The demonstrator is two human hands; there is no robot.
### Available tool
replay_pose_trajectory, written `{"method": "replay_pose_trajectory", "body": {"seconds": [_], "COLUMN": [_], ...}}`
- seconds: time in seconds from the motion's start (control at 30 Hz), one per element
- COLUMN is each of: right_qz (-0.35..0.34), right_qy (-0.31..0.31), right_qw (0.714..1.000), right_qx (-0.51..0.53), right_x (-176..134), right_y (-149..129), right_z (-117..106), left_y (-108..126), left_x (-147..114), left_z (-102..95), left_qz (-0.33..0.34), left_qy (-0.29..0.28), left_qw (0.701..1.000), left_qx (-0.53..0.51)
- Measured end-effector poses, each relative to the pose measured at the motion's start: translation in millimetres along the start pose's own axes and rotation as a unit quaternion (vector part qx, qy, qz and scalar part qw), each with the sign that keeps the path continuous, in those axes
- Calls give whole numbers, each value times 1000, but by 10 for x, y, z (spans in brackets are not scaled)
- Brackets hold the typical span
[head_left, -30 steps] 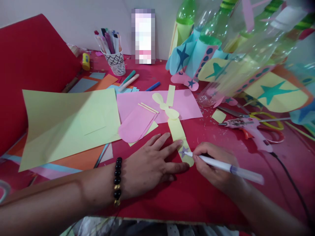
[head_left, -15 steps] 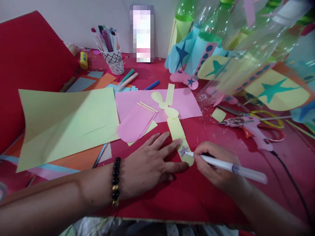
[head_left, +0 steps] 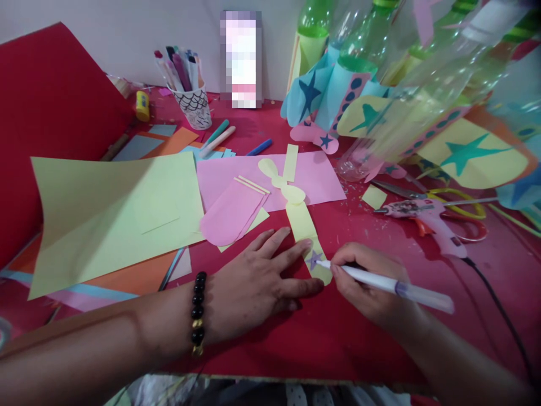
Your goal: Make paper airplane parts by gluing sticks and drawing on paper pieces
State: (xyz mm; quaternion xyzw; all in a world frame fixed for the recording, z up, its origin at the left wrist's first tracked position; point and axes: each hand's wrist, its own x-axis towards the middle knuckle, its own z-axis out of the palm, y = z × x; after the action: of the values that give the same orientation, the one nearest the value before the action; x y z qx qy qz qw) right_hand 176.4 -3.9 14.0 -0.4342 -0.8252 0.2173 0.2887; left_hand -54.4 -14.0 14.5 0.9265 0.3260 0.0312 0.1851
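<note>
My right hand point(head_left: 367, 282) grips a white marker point(head_left: 380, 279), its tip touching a purple star point(head_left: 313, 260) on a yellow paper strip point(head_left: 301, 221) with a rounded end. Spread flat on the red table point(head_left: 270, 338), my left hand point(head_left: 257, 276) rests its fingertips on that strip's left edge. Beyond the strip lie a yellow propeller-shaped cutout point(head_left: 279, 181) and a short yellow rectangle point(head_left: 291, 163), both over a pink sheet point(head_left: 325, 175). Pink rounded cutouts point(head_left: 230, 211) with two thin yellow strips are left of them.
A large yellow-green sheet point(head_left: 114, 214) covers coloured papers at left. Behind stand a patterned cup point(head_left: 192, 107) of markers and a blurred upright screen point(head_left: 243, 62). At right are a pink glue gun point(head_left: 426, 214), scissors point(head_left: 460, 206) and bottles point(head_left: 355, 67) decorated with paper.
Both hands stay in nearly the same places, the marker tip still on the purple star. The whole view has shifted very slightly.
</note>
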Motion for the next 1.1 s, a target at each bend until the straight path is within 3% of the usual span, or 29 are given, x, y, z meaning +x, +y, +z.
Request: {"method": "replay_pose_trajectory", "body": {"seconds": [1.1], "right_qz": [4], "right_qy": [-9], "right_qw": [1000], "right_qx": [13], "right_x": [-8], "right_y": [18], "right_z": [4], "left_y": [3], "left_x": [-8], "left_z": [30], "left_qz": [-7], "left_qy": [10], "left_qw": [1000], "left_qx": [9]}}
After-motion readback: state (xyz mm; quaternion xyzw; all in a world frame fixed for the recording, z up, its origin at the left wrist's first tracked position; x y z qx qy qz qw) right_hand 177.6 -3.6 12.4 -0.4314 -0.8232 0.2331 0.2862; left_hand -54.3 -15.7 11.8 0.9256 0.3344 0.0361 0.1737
